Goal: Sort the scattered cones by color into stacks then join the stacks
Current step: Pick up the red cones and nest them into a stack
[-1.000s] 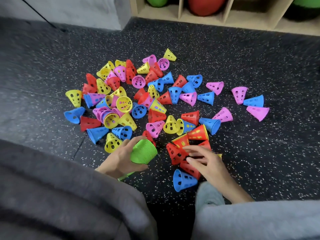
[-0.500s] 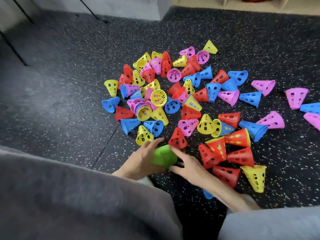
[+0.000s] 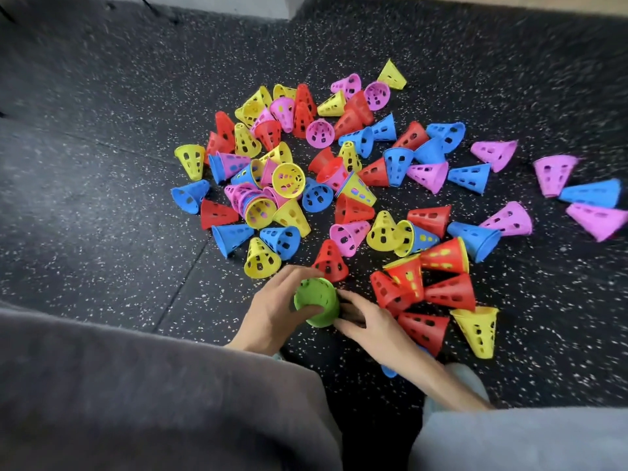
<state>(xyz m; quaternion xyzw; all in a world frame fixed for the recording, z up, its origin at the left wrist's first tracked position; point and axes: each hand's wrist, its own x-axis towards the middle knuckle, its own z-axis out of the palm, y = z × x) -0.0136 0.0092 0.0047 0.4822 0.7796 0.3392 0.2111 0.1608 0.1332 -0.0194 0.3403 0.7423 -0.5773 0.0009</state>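
Note:
A green cone stack (image 3: 317, 302) stands upright on the dark speckled floor near me. My left hand (image 3: 272, 311) grips its left side with thumb and fingers curled round it. On the stack's right side my right hand (image 3: 365, 321) touches the base, its fingers curled against it. Several red, yellow, blue and pink perforated cones lie scattered beyond. A red cone (image 3: 329, 261) stands just behind the green stack. A cluster of red cones (image 3: 421, 294) lies right of my right hand, with a yellow cone (image 3: 477, 329) beside it.
The speckled rubber floor (image 3: 102, 198) stretches bare to the left. Pink and blue cones (image 3: 591, 195) lie apart at the far right. My grey sleeves fill the bottom of the view. A blue cone (image 3: 389, 370) peeks from under my right forearm.
My right hand left the red cones and came over to the green stack. The stack went from lying tilted in my left hand to standing on the floor. The view shifted left and down.

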